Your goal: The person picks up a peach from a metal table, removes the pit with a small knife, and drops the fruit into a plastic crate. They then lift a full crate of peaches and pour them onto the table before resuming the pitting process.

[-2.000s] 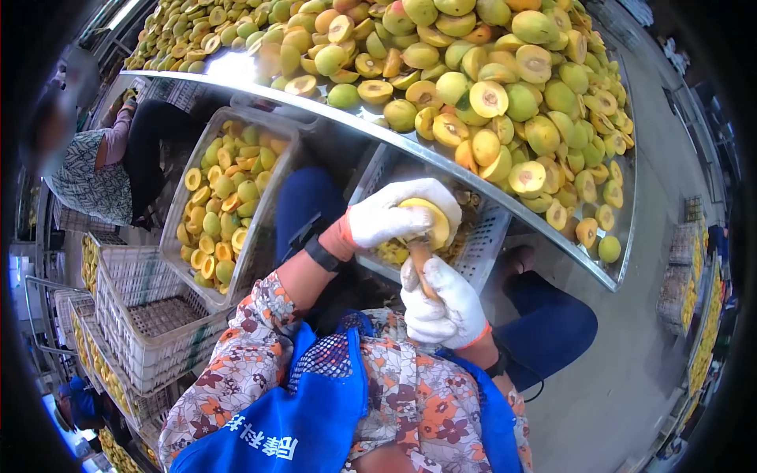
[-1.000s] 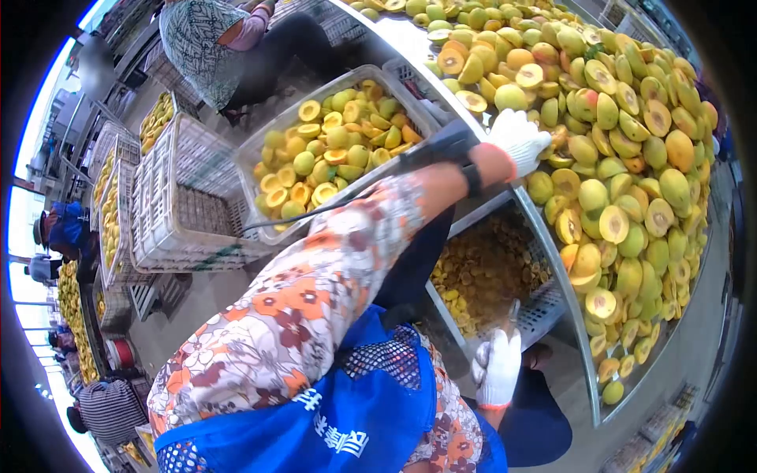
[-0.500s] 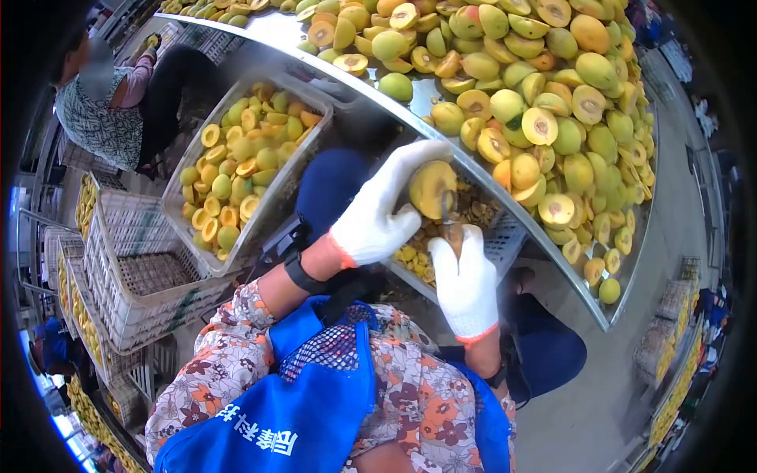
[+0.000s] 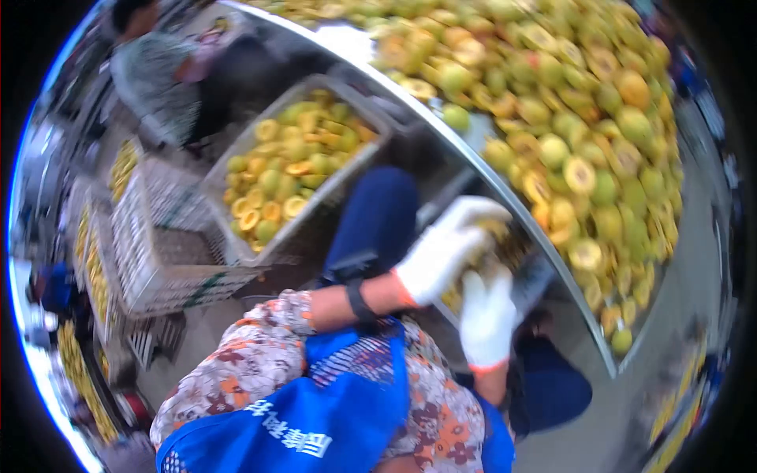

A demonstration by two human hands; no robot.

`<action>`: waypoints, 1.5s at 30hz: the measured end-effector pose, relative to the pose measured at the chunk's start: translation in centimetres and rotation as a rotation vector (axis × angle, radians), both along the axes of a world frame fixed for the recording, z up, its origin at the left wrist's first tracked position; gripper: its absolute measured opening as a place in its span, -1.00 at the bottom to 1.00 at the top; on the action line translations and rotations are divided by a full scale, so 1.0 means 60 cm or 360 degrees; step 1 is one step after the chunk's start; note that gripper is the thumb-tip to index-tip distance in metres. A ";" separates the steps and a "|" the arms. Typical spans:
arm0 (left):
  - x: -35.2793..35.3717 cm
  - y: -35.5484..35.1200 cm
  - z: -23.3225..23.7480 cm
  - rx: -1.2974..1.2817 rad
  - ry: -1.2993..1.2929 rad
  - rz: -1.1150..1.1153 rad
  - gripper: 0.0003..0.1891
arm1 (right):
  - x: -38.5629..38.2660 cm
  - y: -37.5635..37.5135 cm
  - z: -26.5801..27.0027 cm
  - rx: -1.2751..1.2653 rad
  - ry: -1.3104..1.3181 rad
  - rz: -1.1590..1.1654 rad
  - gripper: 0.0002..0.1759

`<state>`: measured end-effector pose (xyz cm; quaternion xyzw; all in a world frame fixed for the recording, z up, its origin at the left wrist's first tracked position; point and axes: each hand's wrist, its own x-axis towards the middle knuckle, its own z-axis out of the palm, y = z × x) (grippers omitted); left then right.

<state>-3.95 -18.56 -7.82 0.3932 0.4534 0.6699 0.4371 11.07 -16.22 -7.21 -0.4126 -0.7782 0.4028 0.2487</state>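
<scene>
My left hand point(image 4: 449, 248), in a white glove, is closed around a halved yellow-green fruit point(image 4: 493, 230), blurred by motion. My right hand point(image 4: 486, 319), also gloved, is closed just below the fruit; the pitting tool it grips is mostly hidden by blur. Both hands are over a crate point(image 4: 450, 303) between my knees that holds fruit scraps. Beyond them, a metal table point(image 4: 544, 248) carries a large heap of halved fruits point(image 4: 603, 150).
To the left stands a crate of cut fruits point(image 4: 292, 162), beside a white slatted crate point(image 4: 169, 288). A person point(image 4: 162, 79) sits at the upper left. The table's metal edge runs diagonally close beyond my hands. More filled crates line the far left.
The view has shifted, so most things appear further right and lower. My hands have come closer together, and the fruit is now lower in my left hand and blurred.
</scene>
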 end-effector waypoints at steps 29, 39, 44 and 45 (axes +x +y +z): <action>0.009 0.007 -0.041 -0.0081 0.0418 -0.0013 -0.73 | 0.040 -0.012 0.026 -0.1721 0.0397 0.0009 -0.87; 0.011 0.011 -0.059 0.0079 0.0335 -0.0007 -0.74 | 0.062 -0.002 -0.016 -0.2044 0.0796 0.0094 -0.72; 0.017 0.024 -0.054 -0.0312 0.0042 -0.0135 -0.74 | 0.039 -0.012 -0.016 -0.1736 0.0577 -0.0116 -0.73; 0.015 0.021 -0.058 -0.0273 0.0163 -0.0127 -0.73 | 0.043 -0.009 -0.013 -0.1736 0.0572 -0.0129 -0.73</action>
